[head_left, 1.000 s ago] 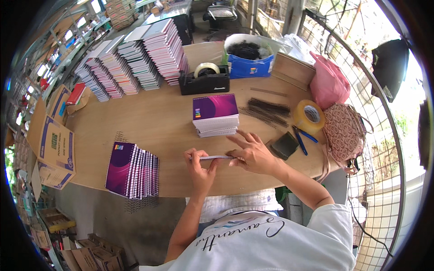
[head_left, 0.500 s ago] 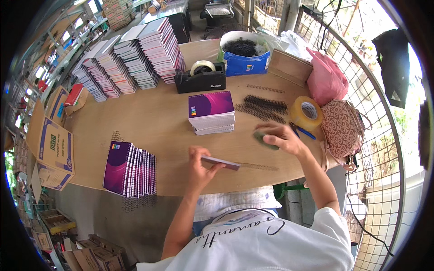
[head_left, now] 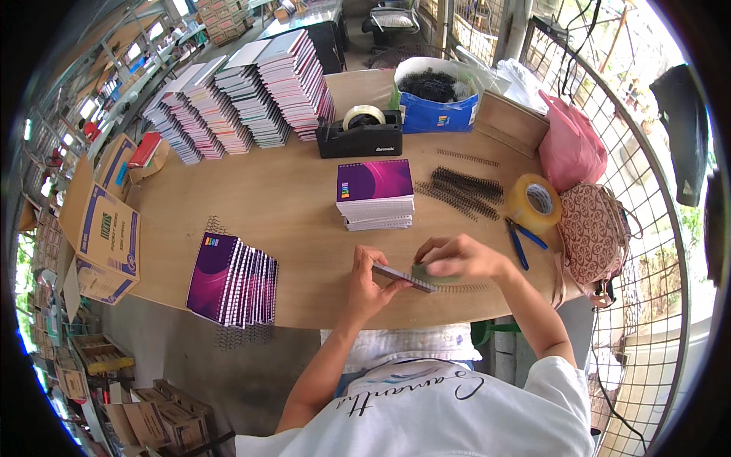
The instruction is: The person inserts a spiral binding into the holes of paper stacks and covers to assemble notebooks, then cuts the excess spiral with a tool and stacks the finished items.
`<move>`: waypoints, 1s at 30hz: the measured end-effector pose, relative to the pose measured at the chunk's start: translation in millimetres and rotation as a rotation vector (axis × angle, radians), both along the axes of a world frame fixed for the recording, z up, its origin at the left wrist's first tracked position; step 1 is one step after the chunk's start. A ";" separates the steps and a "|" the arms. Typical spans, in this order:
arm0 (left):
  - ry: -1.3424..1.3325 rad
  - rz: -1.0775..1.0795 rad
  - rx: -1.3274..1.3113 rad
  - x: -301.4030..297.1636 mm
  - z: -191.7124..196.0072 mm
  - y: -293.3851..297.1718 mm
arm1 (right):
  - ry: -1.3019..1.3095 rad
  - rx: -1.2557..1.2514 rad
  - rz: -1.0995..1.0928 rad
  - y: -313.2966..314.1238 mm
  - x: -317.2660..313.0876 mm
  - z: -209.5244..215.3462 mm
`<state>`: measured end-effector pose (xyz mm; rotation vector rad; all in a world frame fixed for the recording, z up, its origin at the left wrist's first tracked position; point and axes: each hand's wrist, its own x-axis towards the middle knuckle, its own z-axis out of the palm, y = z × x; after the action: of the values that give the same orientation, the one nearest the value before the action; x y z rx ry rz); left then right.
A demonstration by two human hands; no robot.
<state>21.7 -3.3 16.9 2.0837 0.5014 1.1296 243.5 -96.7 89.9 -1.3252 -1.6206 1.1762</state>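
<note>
Here, at the lower centre of the frame, your left hand [head_left: 371,280] has its grip clamped on a thin notebook [head_left: 403,277] seen edge-on, fingers wrapped around its left end just above the near edge of the wooden counter [head_left: 297,206]. Your right hand [head_left: 458,259] presses down on the notebook's right end, its grip closed over a small green object [head_left: 429,274] whose kind you cannot tell from this view. A black wire binding coil [head_left: 470,288] lies on the counter touching the notebook's right end, just under your right wrist.

Directly above your hands, at the centre of the frame, sits a short stack of purple-covered notebooks [head_left: 375,194]. To its right lies a loose pile of black coils [head_left: 461,190], then a roll of tan packing tape [head_left: 534,203] with blue-handled pliers [head_left: 521,240] beside it. At the left, a fanned row of bound purple notebooks [head_left: 233,279] lies near the counter's front edge.

Along the upper edge stand a black tape dispenser [head_left: 360,134], a blue box of black coils [head_left: 435,99] and, at the upper left, tall stacks of unbound pads [head_left: 244,99]. A pink bag [head_left: 570,148] and a patterned pouch [head_left: 594,232] rest at the right end, against the wire fence.
</note>
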 end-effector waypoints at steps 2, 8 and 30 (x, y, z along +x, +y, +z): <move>-0.002 -0.004 -0.011 0.2 -3.9 -3.6 | -0.199 -0.062 -0.089 -0.6 -8.2 13.5; 0.024 -0.036 -0.044 5.7 -1.8 -10.6 | -0.493 0.062 -0.170 4.3 -11.5 7.6; -0.305 -0.312 -0.792 -21.4 -21.8 22.6 | -0.463 0.396 -0.507 -1.1 -3.9 -9.0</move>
<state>0.3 19.2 -4.9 1.2258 0.3720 0.8499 239.5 -97.8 80.9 -1.6748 -1.5729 0.2388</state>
